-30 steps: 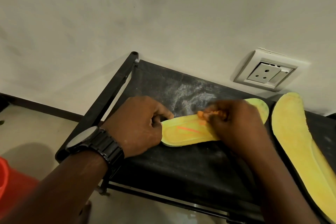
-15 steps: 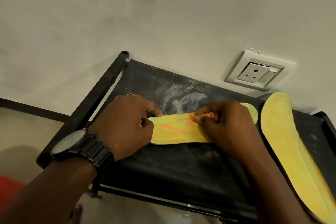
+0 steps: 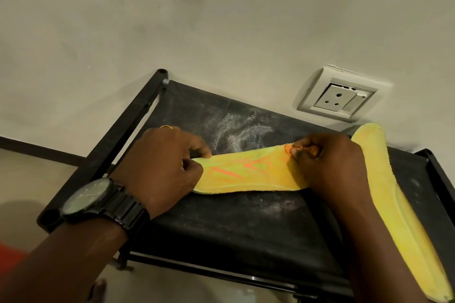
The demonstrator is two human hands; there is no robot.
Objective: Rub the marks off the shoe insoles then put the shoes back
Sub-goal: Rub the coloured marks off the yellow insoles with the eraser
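Note:
A yellow insole [image 3: 246, 172] with orange marks lies across the black fabric shelf [image 3: 221, 224]. My left hand [image 3: 162, 167], with a black watch on the wrist, pinches the insole's left end and holds it down. My right hand [image 3: 327, 162] pinches a small orange rubbing piece [image 3: 287, 148] against the insole near its right end, which the hand hides. A second yellow insole [image 3: 394, 204] lies along the shelf's right side. No shoes are in view.
The shelf has a black tube frame [image 3: 138, 115] and white dusty smears [image 3: 241, 130]. A white wall socket [image 3: 337, 96] is on the wall behind. Something red [image 3: 9, 256] sits at the lower left on the floor.
My right hand has slid to the right along the insole with the orange piece, baring more of the orange marks in the middle. My left hand still holds the left end.

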